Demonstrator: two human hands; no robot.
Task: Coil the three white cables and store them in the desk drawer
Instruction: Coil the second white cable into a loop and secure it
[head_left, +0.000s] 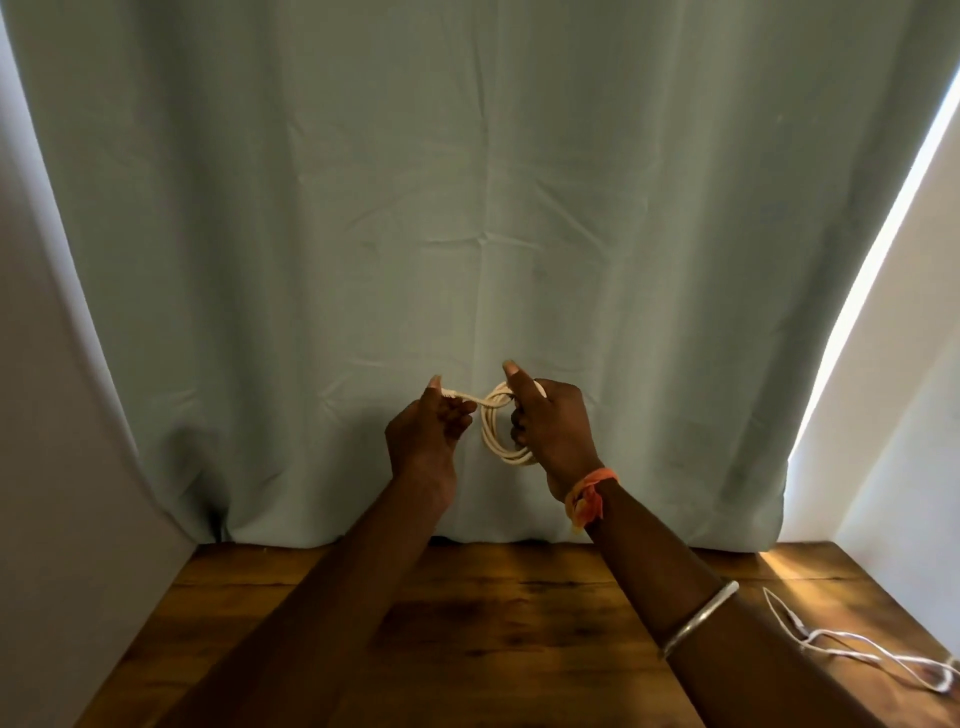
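Observation:
Both hands are raised above the wooden desk, in front of a curtain. My right hand grips a white cable wound into a small coil of several loops. My left hand pinches the loose end of that cable between thumb and fingers, just left of the coil. The end runs from my left fingertips across the top of the loops. A second white cable lies uncoiled on the desk at the far right. No third cable and no drawer are in view.
A pale green curtain hangs right behind the desk. Bright light comes in along its right edge. A pale wall stands to the left. The loose cable reaches the desk's right edge.

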